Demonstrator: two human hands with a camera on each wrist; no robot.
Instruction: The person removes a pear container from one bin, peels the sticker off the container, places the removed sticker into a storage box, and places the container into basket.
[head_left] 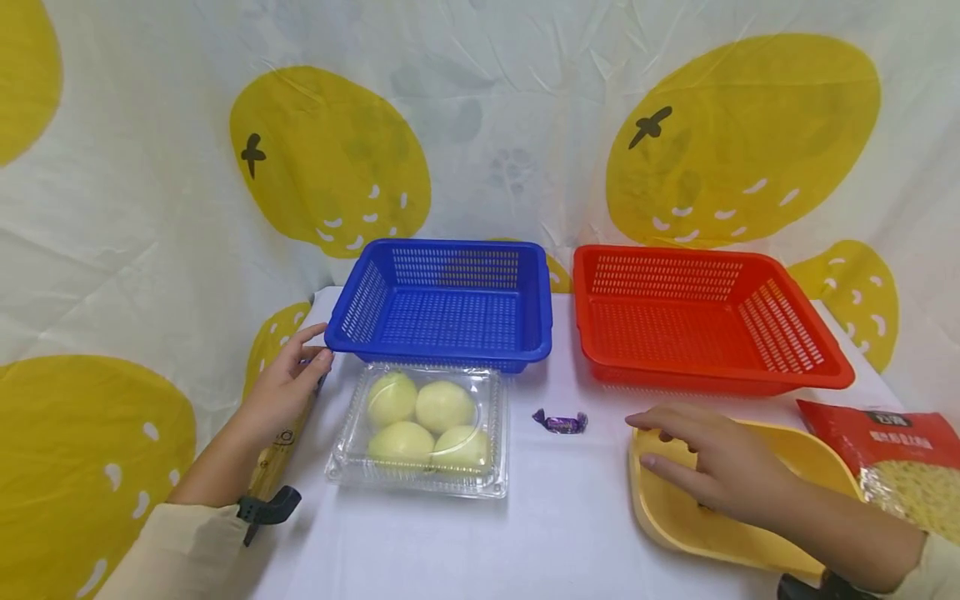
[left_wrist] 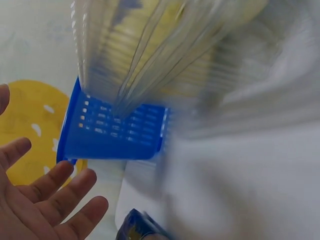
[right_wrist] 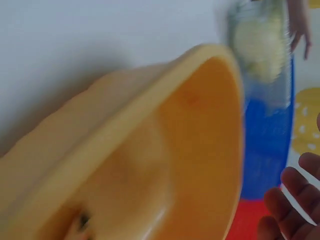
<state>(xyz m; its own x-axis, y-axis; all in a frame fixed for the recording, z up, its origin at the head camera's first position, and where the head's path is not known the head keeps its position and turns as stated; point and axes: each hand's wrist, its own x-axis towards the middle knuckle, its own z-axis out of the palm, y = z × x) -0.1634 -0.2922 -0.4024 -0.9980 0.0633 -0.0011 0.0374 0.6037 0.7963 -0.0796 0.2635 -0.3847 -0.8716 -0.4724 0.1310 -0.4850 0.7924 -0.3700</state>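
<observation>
My left hand (head_left: 281, 396) is at the near left corner of the blue basket (head_left: 450, 321), fingers extended, fingertips right at the rim. In the left wrist view, its fingers (left_wrist: 82, 185) are loosely spread. Just right of that hand sits a clear plastic box (head_left: 420, 485) of round, pale yellow-green fruits (head_left: 444, 407). My right hand (head_left: 720, 462) hovers over the yellow basin (head_left: 667, 533), holding nothing, its fingers relaxed. Beyond its fingertips lies a purple-wrapped candy (head_left: 562, 423). A small dark thing in the basin is mostly hidden by the hand.
A red basket (head_left: 667, 333) stands at the back right, beside the blue one. Right of the basin lies a red bag of pasta (head_left: 900, 450). A yellow printed package (head_left: 276, 458) is partly hidden under the left forearm. Patterned cloth (head_left: 517, 108) hangs behind the white-covered table.
</observation>
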